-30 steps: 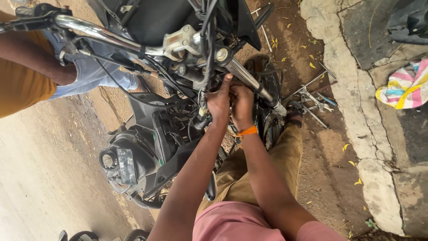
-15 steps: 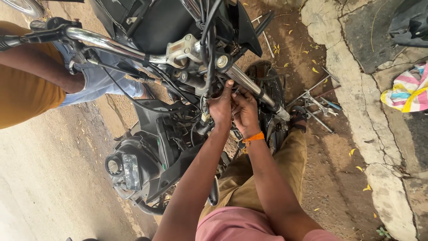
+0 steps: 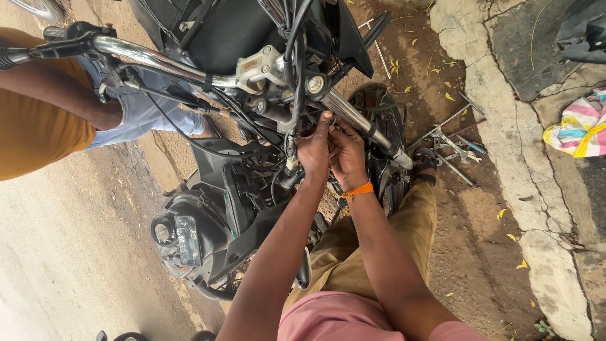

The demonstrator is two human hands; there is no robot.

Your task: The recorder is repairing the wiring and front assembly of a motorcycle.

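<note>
Just beyond our fingertips, we are pinching the wiring bundle point(image 3: 291, 148) with left hand point(image 3: 314, 151) and right hand point(image 3: 346, 155) pressed together, cables running away upward.

Both arms are stretched forward and up from the bottom of the view, bare from the short pink sleeves on, and they run almost parallel till they meet at the hands. The left hand point(image 3: 314, 151) is palm-side turned inward, fingers curled and bunched together, with one fingertip poking up highest. The right hand point(image 3: 347, 155) sits pressed right against it, back of the hand facing up, fingers bent and tucked in toward the left one's fingers. The knuckles of both are basically touching. The right wrist has an orange band point(image 3: 357, 189) around it. Both elbows are slightly bent, forearms angled inward. I can't tell what the fingertips pinch, too cramped there.
</note>
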